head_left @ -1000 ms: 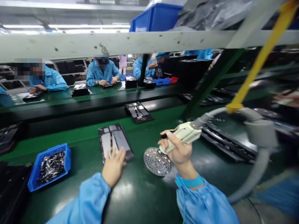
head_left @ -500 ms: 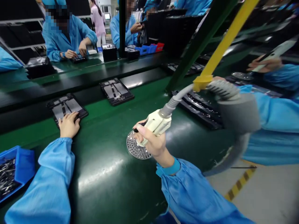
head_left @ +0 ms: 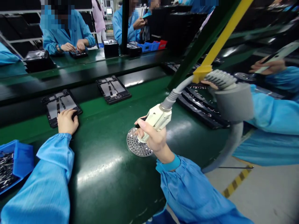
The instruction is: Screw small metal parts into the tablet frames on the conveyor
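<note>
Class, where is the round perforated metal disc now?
In the head view, the perforated metal disc lies on the green conveyor belt, partly beneath the right hand.

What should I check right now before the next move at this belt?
Right hand grips the cream power screwdriver: ok.
Screwdriver tip seated on the round perforated plate: cannot tell, the hand hides it.
Left hand rests on the black frame: ok.
Grey hose runs up to the yellow strap without snagging: ok.
Blue bin within reach, holding small metal parts: ok.
</note>
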A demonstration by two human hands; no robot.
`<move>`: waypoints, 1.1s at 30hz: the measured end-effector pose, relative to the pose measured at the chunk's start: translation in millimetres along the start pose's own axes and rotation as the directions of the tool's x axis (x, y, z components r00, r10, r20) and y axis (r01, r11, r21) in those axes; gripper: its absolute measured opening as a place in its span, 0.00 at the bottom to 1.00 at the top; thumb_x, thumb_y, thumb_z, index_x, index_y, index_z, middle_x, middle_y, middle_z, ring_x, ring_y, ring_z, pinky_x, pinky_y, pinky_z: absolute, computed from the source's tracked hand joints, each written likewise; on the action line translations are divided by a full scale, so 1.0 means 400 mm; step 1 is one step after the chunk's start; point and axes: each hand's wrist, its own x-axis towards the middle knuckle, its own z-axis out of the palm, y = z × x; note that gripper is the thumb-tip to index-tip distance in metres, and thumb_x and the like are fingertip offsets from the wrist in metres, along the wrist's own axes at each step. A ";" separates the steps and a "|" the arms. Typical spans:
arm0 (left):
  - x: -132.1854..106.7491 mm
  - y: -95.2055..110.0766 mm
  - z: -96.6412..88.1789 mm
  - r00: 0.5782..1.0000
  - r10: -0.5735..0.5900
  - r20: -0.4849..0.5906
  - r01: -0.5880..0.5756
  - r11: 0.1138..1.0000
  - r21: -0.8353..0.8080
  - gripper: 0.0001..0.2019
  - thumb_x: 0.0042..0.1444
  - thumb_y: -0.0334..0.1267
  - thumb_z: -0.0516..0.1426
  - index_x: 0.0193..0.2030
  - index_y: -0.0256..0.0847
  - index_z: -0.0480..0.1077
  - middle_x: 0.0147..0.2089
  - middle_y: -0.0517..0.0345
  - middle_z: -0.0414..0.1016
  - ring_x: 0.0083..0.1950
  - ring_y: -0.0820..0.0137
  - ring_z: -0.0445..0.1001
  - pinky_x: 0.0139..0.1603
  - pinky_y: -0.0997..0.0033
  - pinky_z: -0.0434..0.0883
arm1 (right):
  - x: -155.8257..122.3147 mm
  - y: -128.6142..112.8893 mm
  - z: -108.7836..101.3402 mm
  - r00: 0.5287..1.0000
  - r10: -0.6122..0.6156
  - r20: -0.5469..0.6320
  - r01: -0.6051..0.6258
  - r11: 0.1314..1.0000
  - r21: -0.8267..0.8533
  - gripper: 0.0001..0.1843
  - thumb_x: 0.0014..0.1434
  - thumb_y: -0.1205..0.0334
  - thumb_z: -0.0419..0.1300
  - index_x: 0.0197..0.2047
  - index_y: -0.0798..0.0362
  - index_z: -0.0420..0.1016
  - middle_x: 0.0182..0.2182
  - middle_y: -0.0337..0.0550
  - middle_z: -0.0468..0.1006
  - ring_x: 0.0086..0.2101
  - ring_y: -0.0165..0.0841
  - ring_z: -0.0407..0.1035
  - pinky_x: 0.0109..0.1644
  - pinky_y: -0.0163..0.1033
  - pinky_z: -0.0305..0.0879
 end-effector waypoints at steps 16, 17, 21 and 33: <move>0.235 0.310 0.092 0.815 -0.491 0.309 0.510 0.860 0.023 0.31 0.66 0.61 0.55 0.51 0.29 0.77 0.58 0.26 0.77 0.62 0.44 0.76 0.62 0.49 0.72 | -0.041 -0.083 -0.040 0.986 -0.167 0.029 0.162 0.980 0.119 0.16 0.55 0.45 0.72 0.31 0.49 0.83 0.12 0.35 0.66 0.13 0.32 0.63 0.18 0.40 0.68; 0.266 0.321 0.106 0.791 -0.517 0.327 0.540 0.841 0.022 0.30 0.66 0.60 0.57 0.53 0.29 0.77 0.59 0.29 0.76 0.63 0.47 0.76 0.63 0.48 0.72 | -0.044 -0.075 -0.046 0.987 -0.155 0.045 0.149 0.983 0.110 0.16 0.55 0.45 0.72 0.32 0.50 0.84 0.12 0.36 0.67 0.13 0.32 0.64 0.17 0.39 0.67; 0.334 0.349 0.138 0.741 -0.537 0.403 0.596 0.803 -0.026 0.22 0.67 0.50 0.62 0.61 0.38 0.72 0.62 0.45 0.74 0.61 0.57 0.75 0.63 0.46 0.74 | -0.044 -0.028 -0.061 0.991 -0.120 0.054 0.116 0.990 0.077 0.15 0.56 0.46 0.72 0.33 0.50 0.83 0.13 0.36 0.66 0.14 0.34 0.65 0.16 0.39 0.65; 0.191 0.370 0.009 0.768 -0.577 0.277 0.633 0.623 -0.460 0.23 0.70 0.44 0.59 0.68 0.39 0.66 0.65 0.43 0.72 0.61 0.59 0.76 0.61 0.53 0.77 | -0.008 -0.044 -0.035 0.984 -0.180 -0.003 0.178 0.971 0.158 0.15 0.54 0.49 0.73 0.32 0.50 0.77 0.13 0.29 0.64 0.13 0.28 0.61 0.18 0.36 0.64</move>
